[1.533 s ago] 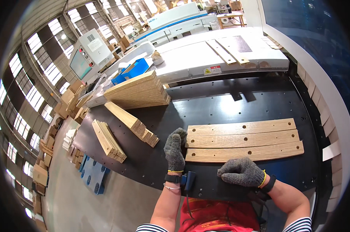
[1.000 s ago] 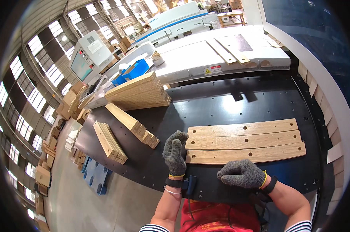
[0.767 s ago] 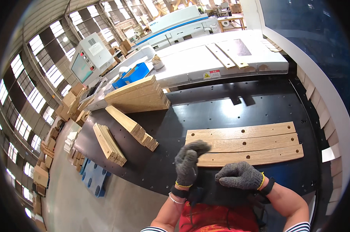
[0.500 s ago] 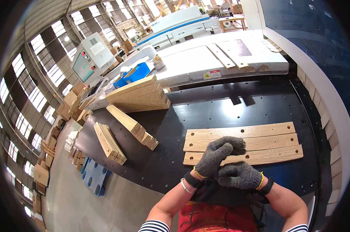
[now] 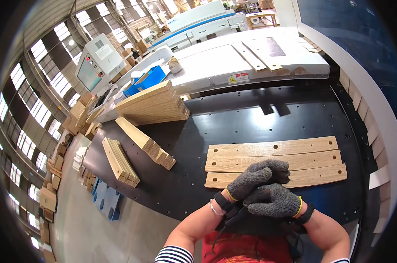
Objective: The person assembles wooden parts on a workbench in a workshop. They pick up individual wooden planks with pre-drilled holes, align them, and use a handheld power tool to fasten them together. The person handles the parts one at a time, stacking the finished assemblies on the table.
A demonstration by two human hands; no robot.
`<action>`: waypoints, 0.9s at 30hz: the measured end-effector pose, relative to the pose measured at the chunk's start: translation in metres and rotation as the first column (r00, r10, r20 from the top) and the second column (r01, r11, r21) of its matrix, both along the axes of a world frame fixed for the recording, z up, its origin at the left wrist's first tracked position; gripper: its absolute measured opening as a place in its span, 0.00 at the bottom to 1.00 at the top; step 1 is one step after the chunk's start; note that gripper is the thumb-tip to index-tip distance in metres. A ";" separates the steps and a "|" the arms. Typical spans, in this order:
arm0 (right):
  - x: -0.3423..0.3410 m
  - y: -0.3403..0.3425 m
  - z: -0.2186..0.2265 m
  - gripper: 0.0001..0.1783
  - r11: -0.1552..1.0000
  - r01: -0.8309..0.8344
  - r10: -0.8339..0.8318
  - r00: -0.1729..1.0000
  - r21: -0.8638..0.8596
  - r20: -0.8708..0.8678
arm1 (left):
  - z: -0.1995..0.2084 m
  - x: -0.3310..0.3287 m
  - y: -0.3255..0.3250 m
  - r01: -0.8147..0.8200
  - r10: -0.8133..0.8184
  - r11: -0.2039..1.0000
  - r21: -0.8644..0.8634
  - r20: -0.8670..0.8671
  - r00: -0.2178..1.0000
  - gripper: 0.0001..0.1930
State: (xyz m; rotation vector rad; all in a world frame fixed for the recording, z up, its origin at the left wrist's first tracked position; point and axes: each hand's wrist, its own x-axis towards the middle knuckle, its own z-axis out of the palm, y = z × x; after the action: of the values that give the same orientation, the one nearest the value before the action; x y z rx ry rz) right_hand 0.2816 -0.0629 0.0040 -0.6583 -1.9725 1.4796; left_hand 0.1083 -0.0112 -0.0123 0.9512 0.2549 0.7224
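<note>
Now | left hand [image 5: 256,178] and right hand [image 5: 274,200]: two gloved, pressed together, holding nothing | three slats [image 5: 273,148] side by side on black table [image 5: 233,122], just beyond hands | three wood stacks [image 5: 154,105] at left

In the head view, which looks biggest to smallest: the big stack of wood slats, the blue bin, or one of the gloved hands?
1. Stack of wood slats, clearly the largest.
2. Right hand, though it sits close to the camera, which inflates it.
3. Blue bin, smallest as seen; it stands farther off, so its true size against the hand is unsure.
</note>
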 end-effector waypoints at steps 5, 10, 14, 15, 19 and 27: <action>0.000 0.001 -0.004 0.15 1.000 0.015 -0.015 1.000 -0.006 -0.026 | -0.001 0.000 0.002 0.004 -0.003 0.999 -0.038 0.014 1.000 0.33; -0.001 0.001 -0.004 0.12 0.999 0.033 -0.034 0.999 -0.039 -0.027 | 0.001 0.000 0.005 -0.002 0.002 1.000 -0.026 0.001 1.000 0.33; -0.002 0.000 -0.002 0.11 0.998 0.036 -0.037 0.999 -0.044 -0.004 | 0.001 -0.001 0.002 -0.019 0.019 0.999 -0.031 -0.009 1.000 0.32; -0.002 0.003 -0.002 0.11 0.998 0.034 -0.034 0.999 -0.044 0.002 | 0.003 -0.003 0.004 -0.030 0.030 0.999 -0.029 -0.014 0.999 0.33; 0.002 0.004 0.004 0.10 0.971 0.044 -0.069 0.993 -0.237 -0.095 | 0.006 -0.004 0.003 -0.038 0.037 0.997 -0.063 -0.014 0.999 0.36; 0.022 0.017 0.013 0.34 0.965 0.131 -0.229 0.842 -0.226 -0.488 | -0.004 -0.007 0.012 -0.153 0.167 0.969 0.196 -0.060 0.984 0.31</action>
State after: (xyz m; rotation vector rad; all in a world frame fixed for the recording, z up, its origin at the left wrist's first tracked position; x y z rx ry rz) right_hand 0.3034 -0.0459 0.0166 -0.4480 -1.3412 1.5365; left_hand 0.1016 0.0008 -0.0168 1.1516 0.3366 0.8712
